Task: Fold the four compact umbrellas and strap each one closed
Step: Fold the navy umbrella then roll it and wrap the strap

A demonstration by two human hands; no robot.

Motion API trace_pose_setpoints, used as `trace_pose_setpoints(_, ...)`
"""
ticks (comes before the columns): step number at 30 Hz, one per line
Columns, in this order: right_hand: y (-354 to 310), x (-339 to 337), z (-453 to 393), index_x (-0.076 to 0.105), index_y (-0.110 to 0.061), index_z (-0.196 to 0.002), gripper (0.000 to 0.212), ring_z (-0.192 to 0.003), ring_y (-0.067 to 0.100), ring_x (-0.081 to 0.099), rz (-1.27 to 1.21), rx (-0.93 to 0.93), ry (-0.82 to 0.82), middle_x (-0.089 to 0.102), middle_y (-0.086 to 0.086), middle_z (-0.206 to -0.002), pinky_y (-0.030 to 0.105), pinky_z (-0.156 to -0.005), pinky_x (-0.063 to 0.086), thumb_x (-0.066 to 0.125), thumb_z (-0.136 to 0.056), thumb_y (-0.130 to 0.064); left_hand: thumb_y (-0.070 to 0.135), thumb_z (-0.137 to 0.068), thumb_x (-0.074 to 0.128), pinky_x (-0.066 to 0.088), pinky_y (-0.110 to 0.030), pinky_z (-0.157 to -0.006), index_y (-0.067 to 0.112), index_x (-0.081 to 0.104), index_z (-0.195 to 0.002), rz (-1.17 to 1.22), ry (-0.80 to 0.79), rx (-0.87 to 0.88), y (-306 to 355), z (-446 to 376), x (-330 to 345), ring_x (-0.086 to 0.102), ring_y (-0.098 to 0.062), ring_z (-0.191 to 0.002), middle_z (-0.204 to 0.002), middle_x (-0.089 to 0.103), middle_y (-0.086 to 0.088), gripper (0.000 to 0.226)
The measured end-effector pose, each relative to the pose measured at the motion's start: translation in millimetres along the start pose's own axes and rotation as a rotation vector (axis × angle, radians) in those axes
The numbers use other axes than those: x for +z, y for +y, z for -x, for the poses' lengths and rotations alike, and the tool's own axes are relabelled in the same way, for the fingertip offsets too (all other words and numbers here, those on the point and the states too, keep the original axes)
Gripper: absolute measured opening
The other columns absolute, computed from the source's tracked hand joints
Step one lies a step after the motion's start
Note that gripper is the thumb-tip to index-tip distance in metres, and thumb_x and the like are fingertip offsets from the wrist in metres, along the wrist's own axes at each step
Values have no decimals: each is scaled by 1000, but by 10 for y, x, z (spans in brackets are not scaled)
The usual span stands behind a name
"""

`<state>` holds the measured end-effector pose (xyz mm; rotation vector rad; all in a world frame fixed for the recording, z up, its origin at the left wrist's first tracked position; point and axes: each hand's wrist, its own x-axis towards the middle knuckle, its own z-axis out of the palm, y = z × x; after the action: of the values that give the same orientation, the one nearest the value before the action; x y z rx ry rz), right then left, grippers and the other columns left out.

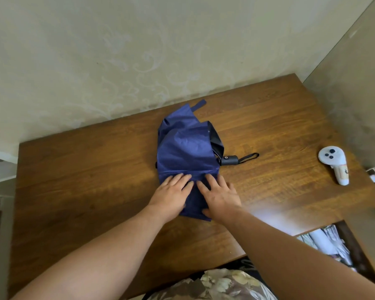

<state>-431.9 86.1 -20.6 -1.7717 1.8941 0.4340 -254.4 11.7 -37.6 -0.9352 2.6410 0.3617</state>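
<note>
— Head view first: where is the umbrella?
— A blue umbrella (185, 148) lies collapsed but loose near the middle of the wooden desk (74, 169), its black handle (230, 160) and wrist loop pointing right.
— And the grip of each hand?
— The left hand (171, 195) and right hand (220, 195) lie side by side, fingers straight, pressing flat on the near fabric; neither clasps anything.
— Anything else?
— A white controller (335, 165) lies well apart, far right.
</note>
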Motion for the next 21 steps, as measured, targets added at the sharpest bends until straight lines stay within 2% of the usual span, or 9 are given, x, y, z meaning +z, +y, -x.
trace_pose_setpoints(2, 138, 75, 4, -3, -35, -164, 115, -155, 41, 1, -16, 98, -52, -10, -2, -171, 64, -122, 19, 71, -83, -69, 42, -107, 52, 1, -47, -132, 21, 9, -169, -57, -98, 2, -94, 30, 36, -4, -23, -163, -177, -3, 0, 78)
trace_pose_setpoints(5, 353, 149, 24, -16, -37, -162, 131, -155, 38, -6, 36, 99, -91, -22, -11, -169, 68, -120, 15, 69, -72, -82, 60, -106, 42, -5, -50, -131, 25, 0, -169, -97, -124, -25, -320, 165, 130, -13, -20, -162, -176, -12, 3, 83)
trace_pose_setpoints(11, 438, 159, 53, -17, -37, -162, 130, -156, 35, -10, 19, 58, -71, -24, -13, -169, 64, -122, 15, 68, -74, -81, 69, -105, 22, -9, -45, -129, 38, -2, -167, -6, -114, -152, -803, 677, 309, -15, -22, -161, -172, -16, 13, 74)
trace_pose_setpoints(13, 433, 158, 57, -14, -37, -163, 127, -155, 34, -10, -19, 49, -76, -24, -15, -168, 60, -123, 18, 70, -76, -76, 63, -108, 27, -2, -44, -130, 41, 9, -167, 104, -120, -219, -851, 732, 259, -9, -19, -162, -173, -7, 18, 65)
trace_pose_setpoints(14, 436, 155, 55, -12, -38, -163, 123, -155, 34, -11, -47, 44, -77, -24, -16, -168, 60, -123, 18, 70, -78, -72, 58, -109, 33, 6, -43, -131, 42, 23, -165, 155, -87, -246, -860, 717, 215, 1, -19, -163, -173, 5, 18, 59)
trace_pose_setpoints(15, 445, 143, 55, -9, -39, -163, 117, -155, 33, -11, -79, 41, -78, -23, -16, -168, 59, -123, 19, 69, -80, -68, 52, -109, 41, 18, -42, -128, 40, 42, -159, 207, -13, -273, -852, 670, 154, 18, -20, -160, -171, 24, 15, 51)
trace_pose_setpoints(17, 484, 81, 60, 0, -40, -164, 101, -156, 28, -9, -160, 31, -61, -16, -15, -170, 57, -124, 21, 62, -87, -57, 32, -104, 60, 41, -40, -113, 33, 71, -131, 341, 211, -382, -813, 515, -13, 53, -22, -139, -147, 60, 7, 30)
trace_pose_setpoints(19, 539, -45, 81, 10, -35, -166, 86, -158, 24, 1, -265, 21, -43, -1, -9, -174, 48, -126, 24, 57, -93, -43, 20, -99, 67, 50, -40, -103, 28, 71, -122, 543, 390, -545, -753, 311, -242, 61, -23, -124, -131, 67, 3, 25)
trace_pose_setpoints(21, 615, -214, 114, 29, -31, -163, 72, -151, 25, 31, -352, 48, -55, 30, 0, -168, 40, -120, 36, 57, -96, -30, 23, -99, 68, 50, -42, -106, 27, 58, -137, 721, 482, -646, -700, 94, -502, 58, -25, -129, -137, 62, 0, 39)
